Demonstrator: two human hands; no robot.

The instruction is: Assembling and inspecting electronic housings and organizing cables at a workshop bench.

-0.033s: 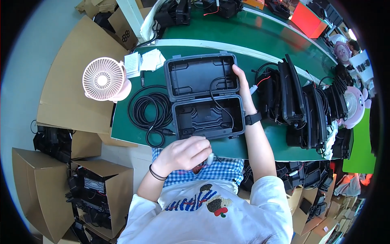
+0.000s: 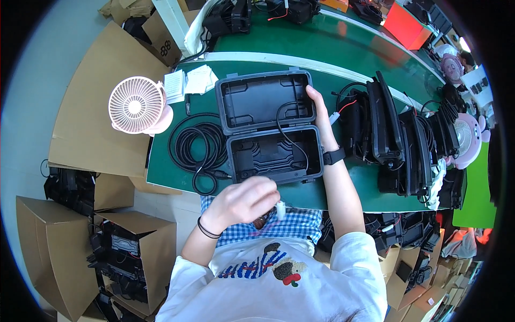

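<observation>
An open black plastic case sits on the green table in front of me, its hinged lid tipped back on the far side. A thin black cable curves from the lid down into the lower half. My right hand grips the lid's right edge, thumb on top and fingers hidden behind. Just below the case's near edge, my left hand is closed, slightly blurred, on a wire with a white connector that hangs past the fingertips. Its grip point is hidden.
Left of the case lies a coiled black cable, with a pink fan and white paper slips beyond. Several black cases with wires stand at the right. Cardboard boxes flank the table's left side.
My left hand has shifted slightly upward, and the white connector shows more fully below it. A dark cable end near the table edge is no longer visible. My right hand keeps its hold.
</observation>
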